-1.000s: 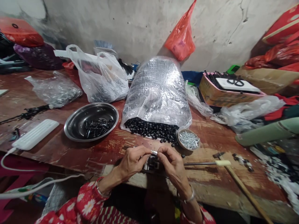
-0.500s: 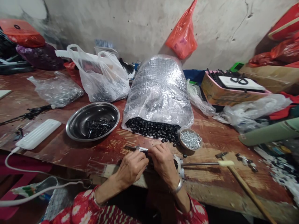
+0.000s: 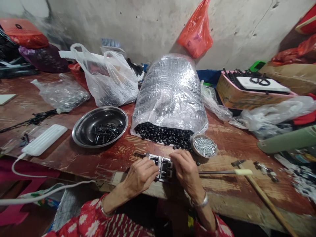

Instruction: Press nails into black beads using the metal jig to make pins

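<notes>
At the worktop's [image 3: 103,164] front edge, two bowls [image 3: 82,130] beyond, your left hand [image 3: 142,172] touches one metal jig [image 3: 161,164], right hand [image 3: 186,169] beside it, both finger grips indeterminable.

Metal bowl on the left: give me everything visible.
The bowl is wide and shallow, shiny like steel, with a broad pale rim. It sits upright on the worn red-brown table, left of the big silvery sack and just in front of the white plastic bag; contact with that bag is unclear. Black pieces with thin silvery parts lie inside. Neither hand touches it.
</notes>
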Action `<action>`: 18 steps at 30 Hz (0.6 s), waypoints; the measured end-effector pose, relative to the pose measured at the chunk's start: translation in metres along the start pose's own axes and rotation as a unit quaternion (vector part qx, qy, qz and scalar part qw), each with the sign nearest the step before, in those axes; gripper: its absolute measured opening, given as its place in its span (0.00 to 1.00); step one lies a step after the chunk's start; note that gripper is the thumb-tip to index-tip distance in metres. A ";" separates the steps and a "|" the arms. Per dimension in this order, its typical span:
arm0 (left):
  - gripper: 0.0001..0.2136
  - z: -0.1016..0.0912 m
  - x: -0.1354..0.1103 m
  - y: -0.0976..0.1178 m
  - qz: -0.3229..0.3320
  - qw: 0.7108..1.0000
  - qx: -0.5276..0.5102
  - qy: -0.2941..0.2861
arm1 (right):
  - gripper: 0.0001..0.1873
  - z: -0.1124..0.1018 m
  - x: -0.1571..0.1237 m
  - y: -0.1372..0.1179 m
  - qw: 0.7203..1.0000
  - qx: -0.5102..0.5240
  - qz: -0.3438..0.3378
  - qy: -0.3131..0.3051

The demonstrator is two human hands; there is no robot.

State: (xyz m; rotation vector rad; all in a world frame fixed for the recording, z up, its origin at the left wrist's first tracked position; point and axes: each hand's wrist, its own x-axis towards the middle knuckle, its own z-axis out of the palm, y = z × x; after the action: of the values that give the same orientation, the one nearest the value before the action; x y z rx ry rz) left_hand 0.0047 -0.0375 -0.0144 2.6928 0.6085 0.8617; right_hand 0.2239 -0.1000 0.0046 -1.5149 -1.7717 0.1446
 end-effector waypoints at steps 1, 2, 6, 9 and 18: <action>0.04 0.000 -0.001 0.000 -0.003 1.000 -0.008 0.001 | 0.11 -0.009 -0.004 0.006 1.000 -0.019 0.006 0.021; 0.04 -0.001 -0.001 -0.001 -0.007 1.000 -0.017 0.005 | 0.10 -0.019 -0.009 0.013 0.998 -0.048 0.014 0.043; 0.05 -0.007 0.000 -0.007 -0.041 0.997 -0.048 0.044 | 0.10 -0.056 -0.043 0.045 0.960 -0.257 0.063 0.088; 0.06 -0.014 0.002 -0.016 -0.063 0.996 -0.040 0.046 | 0.16 -0.074 -0.074 0.060 0.907 -0.411 0.083 0.047; 0.32 -0.022 -0.004 -0.037 -0.071 0.995 0.030 -0.059 | 0.21 -0.083 -0.166 0.027 0.941 -0.314 0.115 -0.055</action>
State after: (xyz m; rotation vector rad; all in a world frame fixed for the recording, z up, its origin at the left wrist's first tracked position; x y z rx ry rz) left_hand -0.0224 -0.0043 -0.0122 2.6921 0.7987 0.6529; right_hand 0.2934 -0.2704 -0.0327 -2.2045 -1.8157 -0.2548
